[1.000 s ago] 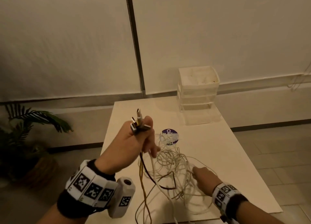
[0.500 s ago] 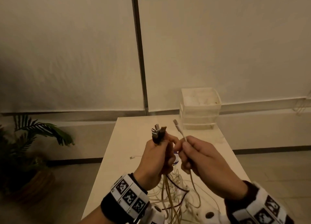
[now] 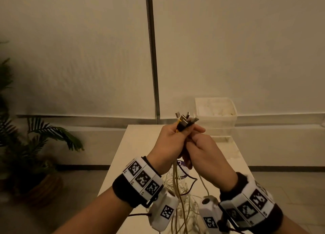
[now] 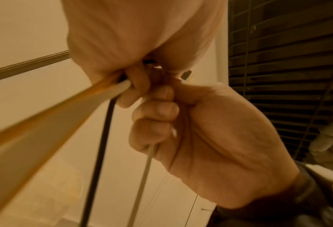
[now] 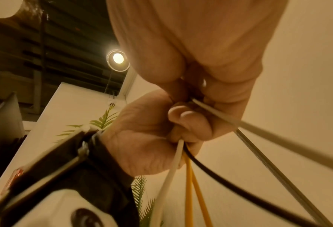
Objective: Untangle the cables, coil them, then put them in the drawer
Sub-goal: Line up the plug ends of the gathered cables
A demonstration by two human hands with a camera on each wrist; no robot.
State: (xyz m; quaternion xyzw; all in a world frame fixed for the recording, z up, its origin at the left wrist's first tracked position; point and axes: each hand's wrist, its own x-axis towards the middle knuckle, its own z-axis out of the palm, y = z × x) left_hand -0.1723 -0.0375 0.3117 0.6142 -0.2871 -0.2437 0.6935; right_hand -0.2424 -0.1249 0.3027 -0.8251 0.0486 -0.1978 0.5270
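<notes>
My left hand [image 3: 168, 142] is raised above the table and grips a bundle of cables just below their plugs [image 3: 185, 120], which stick up from the fist. Pressed against it, my right hand [image 3: 204, 151] curls its fingers round a thin white cable [image 4: 142, 176]. White, yellow [image 5: 188, 192] and black [image 4: 101, 145] cables hang from the left hand [image 5: 146, 138] into a loose tangle [image 3: 182, 195] on the table. In the left wrist view, the right hand [image 4: 210, 130] is a closed fist. The stacked translucent drawer unit [image 3: 216, 114] stands at the table's far right.
The white table [image 3: 133, 146] runs away from me toward a pale wall. A purple round sticker [image 3: 180, 162] shows between my wrists. A potted palm [image 3: 35, 146] stands on the floor to the left. Tiled floor lies on both sides.
My right hand lifted a white cable end out of the tangle and brought it against the left hand. The two hands, apart a moment ago, now touch, and the plugs stand together.
</notes>
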